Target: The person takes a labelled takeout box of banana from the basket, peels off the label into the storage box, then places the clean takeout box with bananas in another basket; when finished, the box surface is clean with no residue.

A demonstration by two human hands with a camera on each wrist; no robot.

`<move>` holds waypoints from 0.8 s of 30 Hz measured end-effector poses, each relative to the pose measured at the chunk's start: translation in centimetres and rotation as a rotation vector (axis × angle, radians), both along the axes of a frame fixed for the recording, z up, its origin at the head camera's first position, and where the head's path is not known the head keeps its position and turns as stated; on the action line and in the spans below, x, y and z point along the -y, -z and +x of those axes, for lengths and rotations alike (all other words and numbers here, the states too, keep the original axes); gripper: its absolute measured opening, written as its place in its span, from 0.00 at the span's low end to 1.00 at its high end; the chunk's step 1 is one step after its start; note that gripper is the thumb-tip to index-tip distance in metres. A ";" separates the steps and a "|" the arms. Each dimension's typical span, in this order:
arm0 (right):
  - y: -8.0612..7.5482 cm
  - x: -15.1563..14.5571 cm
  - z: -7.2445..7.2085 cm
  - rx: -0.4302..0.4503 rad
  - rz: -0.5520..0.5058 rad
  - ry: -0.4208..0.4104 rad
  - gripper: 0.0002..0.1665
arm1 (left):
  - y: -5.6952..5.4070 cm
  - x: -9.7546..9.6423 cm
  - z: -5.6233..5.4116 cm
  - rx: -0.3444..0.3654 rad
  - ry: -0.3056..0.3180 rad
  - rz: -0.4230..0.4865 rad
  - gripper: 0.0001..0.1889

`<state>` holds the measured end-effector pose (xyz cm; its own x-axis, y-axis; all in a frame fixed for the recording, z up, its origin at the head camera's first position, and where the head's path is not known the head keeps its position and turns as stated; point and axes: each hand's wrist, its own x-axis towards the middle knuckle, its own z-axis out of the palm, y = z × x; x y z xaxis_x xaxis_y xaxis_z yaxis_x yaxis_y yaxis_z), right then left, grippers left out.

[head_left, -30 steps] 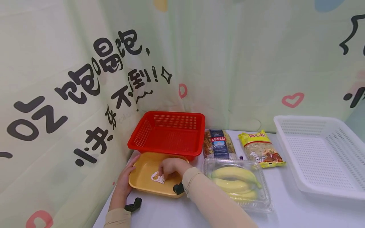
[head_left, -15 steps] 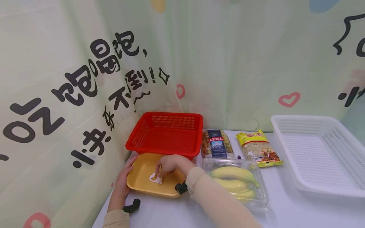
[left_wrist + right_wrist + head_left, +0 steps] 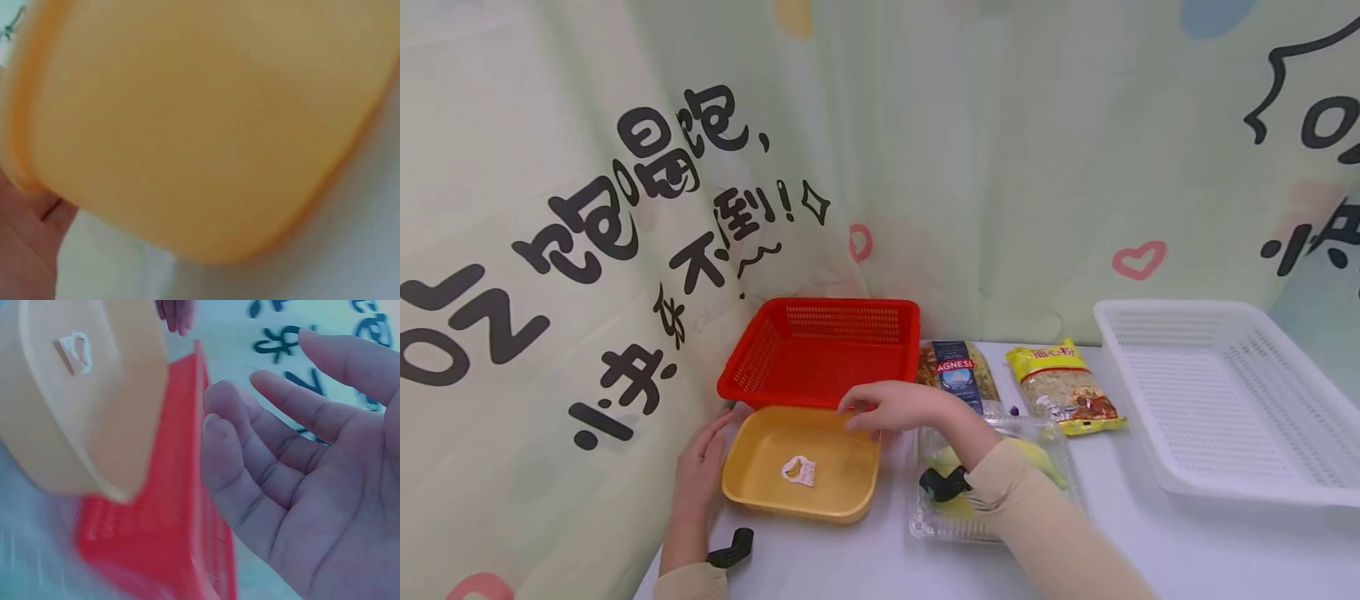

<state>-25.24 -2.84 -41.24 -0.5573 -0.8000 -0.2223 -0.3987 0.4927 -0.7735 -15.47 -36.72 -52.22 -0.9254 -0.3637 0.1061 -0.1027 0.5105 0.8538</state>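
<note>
A yellow plastic basin (image 3: pixel 752 467) stands on the white table, and a small banana sticker (image 3: pixel 799 471) lies on its floor. My left hand (image 3: pixel 700 467) is beside the basin's left end, its fingers fairly straight; in the left wrist view the palm (image 3: pixel 25 237) lies by the basin's rim, and whether it touches cannot be told. Above the basin's far right corner hovers my right hand (image 3: pixel 898 407), fingers loosely bent and holding nothing. The right wrist view shows that bare palm (image 3: pixel 337 469), with the sticker (image 3: pixel 76 353) in the basin behind.
Behind the basin is a red basket (image 3: pixel 827 358). A clear lidded box of bananas (image 3: pixel 1037 458) lies under the right forearm. Two bags, AGNESI pasta (image 3: pixel 958 375) and a yellow-topped packet (image 3: pixel 1063 387), lie farther back. On the right stands a white basket (image 3: pixel 1217 417).
My right hand has lifted off the sticker and moved right and up out of the basin, leaving the sticker inside. The left hand has drawn slightly off the basin's rim. The view has shifted right.
</note>
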 end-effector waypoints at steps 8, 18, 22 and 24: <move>-1.0 -7.3 1.3 0.003 -0.082 0.107 0.17 | -3.6 -4.8 0.2 -0.107 0.066 -0.079 0.20; 0.0 -15.2 4.0 -0.138 -0.172 0.300 0.18 | -4.8 -15.2 0.0 -0.095 0.404 0.052 0.19; 0.9 -17.6 5.0 -0.203 -0.208 0.397 0.19 | -4.1 -18.6 -0.1 -0.081 0.466 0.112 0.21; 1.5 -18.7 5.5 -0.214 -0.231 0.446 0.20 | -3.7 -20.0 -0.1 -0.061 0.483 0.143 0.22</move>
<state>-19.74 15.89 -42.72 -0.8674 -0.4898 0.0873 -0.3504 0.4767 -0.8062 -15.54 -16.74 -48.55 -0.9853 0.0895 0.1454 0.1683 0.3646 0.9158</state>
